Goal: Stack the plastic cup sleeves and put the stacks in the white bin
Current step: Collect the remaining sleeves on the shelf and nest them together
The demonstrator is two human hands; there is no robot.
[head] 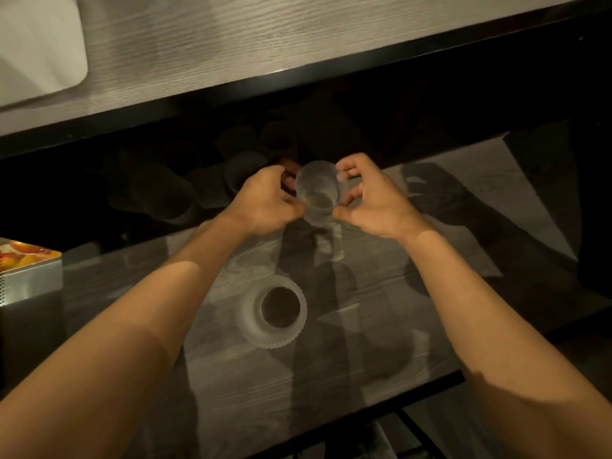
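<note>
Cup sleeve (317, 193), the one being handled, is hanging in the air between 2 bare hands, above the far part of a table (381, 326). On its left, the left hand (268, 202) is reaching forward on an outstretched forearm, knuckles up, its fingers curling round the sleeve's left wall. On its right, the right hand (371, 200) is mirroring that reach, its thumb tip touching the sleeve's lower edge and its bent forefinger hooking in by the rim, so both hands are gripping the 1 sleeve. Taking materials from the left, a white bin (36, 48) with a smooth, rounded corner is sitting on a pale wood-grain top (231, 44), and below it a metal-sided box (26, 270) is showing an orange printed lid. A second sleeve (271, 313) is standing upright and alone on the table, nearer the person; like the held one, it is frosted, translucent plastic with fine vertical ribs. The table is looking glossy, reflecting light over grey grain.
</note>
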